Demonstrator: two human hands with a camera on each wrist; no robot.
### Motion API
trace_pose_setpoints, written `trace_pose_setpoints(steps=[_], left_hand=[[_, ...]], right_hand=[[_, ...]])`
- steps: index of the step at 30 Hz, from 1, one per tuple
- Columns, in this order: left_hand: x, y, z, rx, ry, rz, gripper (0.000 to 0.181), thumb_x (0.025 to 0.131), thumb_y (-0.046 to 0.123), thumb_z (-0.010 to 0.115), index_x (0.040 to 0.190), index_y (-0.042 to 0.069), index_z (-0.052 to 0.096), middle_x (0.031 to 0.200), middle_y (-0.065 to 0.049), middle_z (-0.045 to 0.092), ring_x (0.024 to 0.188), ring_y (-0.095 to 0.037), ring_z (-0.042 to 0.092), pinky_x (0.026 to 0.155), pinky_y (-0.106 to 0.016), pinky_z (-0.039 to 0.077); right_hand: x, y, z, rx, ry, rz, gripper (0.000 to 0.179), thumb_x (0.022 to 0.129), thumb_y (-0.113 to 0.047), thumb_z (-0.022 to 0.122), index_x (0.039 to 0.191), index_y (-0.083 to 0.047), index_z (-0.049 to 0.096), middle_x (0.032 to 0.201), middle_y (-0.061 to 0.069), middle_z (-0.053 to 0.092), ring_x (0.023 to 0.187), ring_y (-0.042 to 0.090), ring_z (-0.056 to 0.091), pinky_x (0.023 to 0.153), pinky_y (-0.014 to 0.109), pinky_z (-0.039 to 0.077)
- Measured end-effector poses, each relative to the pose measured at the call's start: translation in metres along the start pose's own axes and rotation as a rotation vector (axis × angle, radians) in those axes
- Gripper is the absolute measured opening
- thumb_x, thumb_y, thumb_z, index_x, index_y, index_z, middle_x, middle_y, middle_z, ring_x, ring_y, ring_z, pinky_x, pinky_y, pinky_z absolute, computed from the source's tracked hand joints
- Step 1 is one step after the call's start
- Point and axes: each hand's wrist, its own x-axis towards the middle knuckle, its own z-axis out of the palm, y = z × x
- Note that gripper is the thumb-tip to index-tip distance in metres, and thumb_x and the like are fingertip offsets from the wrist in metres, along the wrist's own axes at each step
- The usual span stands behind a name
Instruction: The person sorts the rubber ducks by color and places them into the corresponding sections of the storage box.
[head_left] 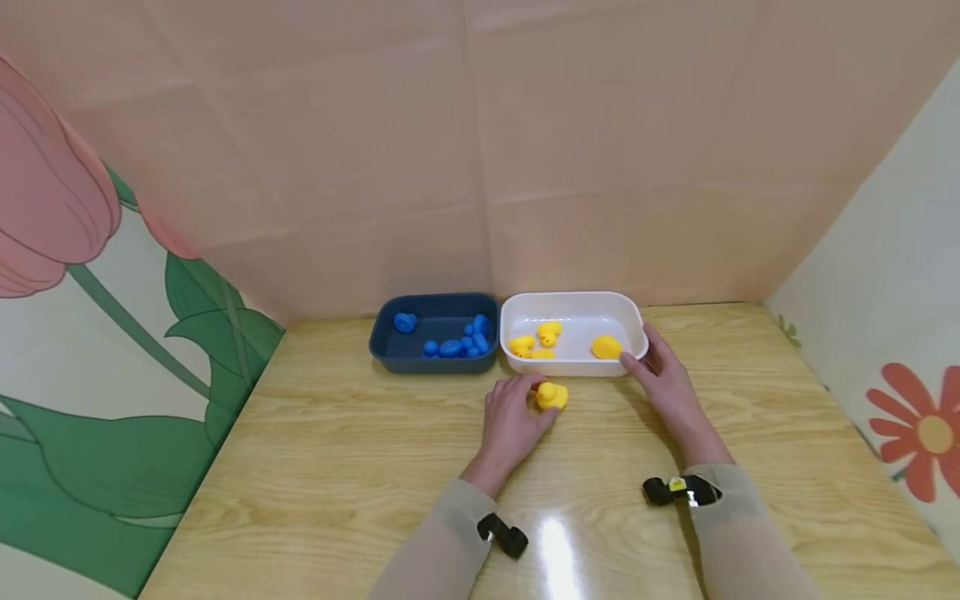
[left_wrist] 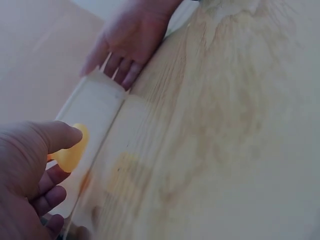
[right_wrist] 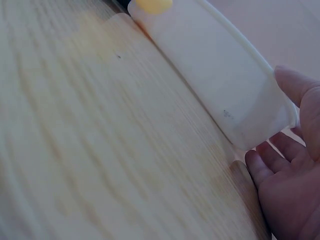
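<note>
Between its thumb and fingers my left hand (head_left: pixel 514 422) pinches a yellow toy duck (head_left: pixel 552 395), just in front of the white tray (head_left: pixel 566 368). In the left wrist view the duck (left_wrist: pixel 73 150) overlaps the tray's front wall. My right hand (head_left: pixel 670 385) holds the tray by its right end; the right wrist view shows the thumb at the rim and the fingers against the end wall. Several yellow ducks lie inside the white tray, a few in its left part and one yellow piece (head_left: pixel 606 347) near the right end.
A dark blue tray (head_left: pixel 435 366) stands close against the white tray's left side, with several small blue toys (head_left: pixel 451 348) in it. Both trays are at the back of the wooden table (head_left: pixel 337 467), by a pinkish backdrop (head_left: pixel 360 167). Flower-printed panels flank the table.
</note>
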Motion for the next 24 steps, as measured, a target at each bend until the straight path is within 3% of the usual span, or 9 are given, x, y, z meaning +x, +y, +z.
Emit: trace_pose_setpoints(steps=[12,19,24], left_hand=[[-0.005,0.011,-0.015,0.007,0.002,0.044,0.048,0.093,0.034,0.090,0.136,0.019,0.073,0.127,0.005,0.075,0.117,-0.021,0.059,0.106,-0.041,0.045],[0.001,0.022,-0.028,-0.015,-0.002,0.023,0.049,0.095,0.034,0.088,0.139,0.020,0.071,0.136,0.004,0.073,0.123,-0.023,0.059,0.115,-0.044,0.042],[0.008,0.028,-0.037,-0.011,0.008,0.007,0.050,0.096,0.035,0.088,0.141,0.020,0.070,0.135,0.004,0.071,0.125,-0.023,0.056,0.114,-0.043,0.043]], right_hand=[[0.000,0.003,-0.002,0.011,0.012,-0.006,0.094,0.111,-0.047,0.066,0.180,-0.022,0.006,0.183,0.012,0.016,0.165,0.039,0.025,0.117,0.015,0.036],[-0.001,0.003,-0.003,0.002,0.008,0.001,0.095,0.111,-0.049,0.066,0.179,-0.023,0.005,0.183,0.012,0.015,0.165,0.039,0.024,0.120,0.021,0.036],[0.000,0.004,-0.003,-0.001,0.006,0.006,0.095,0.111,-0.049,0.066,0.179,-0.023,0.005,0.183,0.012,0.015,0.165,0.040,0.025,0.123,0.029,0.036]])
